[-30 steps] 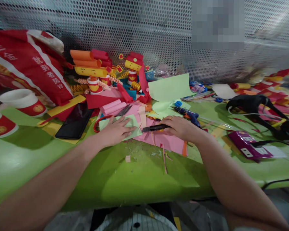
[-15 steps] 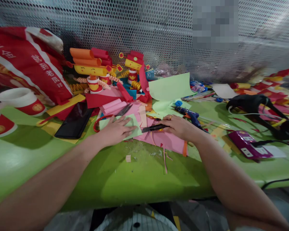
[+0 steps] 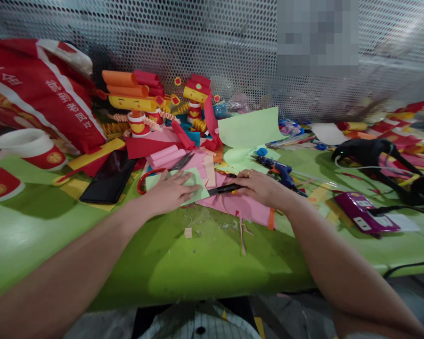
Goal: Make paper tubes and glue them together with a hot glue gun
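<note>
My left hand (image 3: 171, 190) lies flat with its fingers spread on a pale green paper piece (image 3: 198, 179). In my right hand (image 3: 256, 186) is a black knife (image 3: 226, 189), a cutter by its look, its blade end at the paper's right edge. Pink paper (image 3: 247, 207) lies under the knife and my right hand. Beside my left hand are red-handled scissors (image 3: 182, 162), their handle partly under the green paper. A larger pale green sheet (image 3: 249, 127) curls up behind my hands.
Paper figures (image 3: 137, 122) stand at the back. A black phone (image 3: 109, 178), paper cups (image 3: 31, 148) and a red bag (image 3: 53, 94) are at the left. At the right are a blue glue gun (image 3: 282, 172), a purple power strip (image 3: 365, 212) and a black headset-like device (image 3: 367, 160).
My right hand and the knife have shifted very slightly to the left. My left hand stays in place on the green paper.
</note>
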Demonstrator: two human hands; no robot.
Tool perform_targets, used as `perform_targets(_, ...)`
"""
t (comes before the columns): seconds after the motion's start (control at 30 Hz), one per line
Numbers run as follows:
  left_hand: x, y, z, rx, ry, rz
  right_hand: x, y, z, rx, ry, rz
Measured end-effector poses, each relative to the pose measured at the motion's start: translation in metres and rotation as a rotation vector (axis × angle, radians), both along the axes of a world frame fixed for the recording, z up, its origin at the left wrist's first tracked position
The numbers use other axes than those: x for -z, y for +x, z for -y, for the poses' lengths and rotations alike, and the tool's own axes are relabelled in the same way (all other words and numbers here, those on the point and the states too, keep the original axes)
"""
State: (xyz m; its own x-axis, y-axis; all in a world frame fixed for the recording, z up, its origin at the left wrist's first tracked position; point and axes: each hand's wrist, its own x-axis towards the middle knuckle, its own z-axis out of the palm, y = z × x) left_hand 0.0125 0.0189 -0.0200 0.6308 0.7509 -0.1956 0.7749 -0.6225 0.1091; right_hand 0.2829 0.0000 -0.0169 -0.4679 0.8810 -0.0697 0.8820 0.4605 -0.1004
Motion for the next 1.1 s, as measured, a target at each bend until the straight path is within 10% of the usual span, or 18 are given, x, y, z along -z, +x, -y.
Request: perform_targets(1.1,-0.006,0.003,0.004,0.033,-0.037,-0.07,-0.004,0.0,0.001,0.036,0.002,0.021)
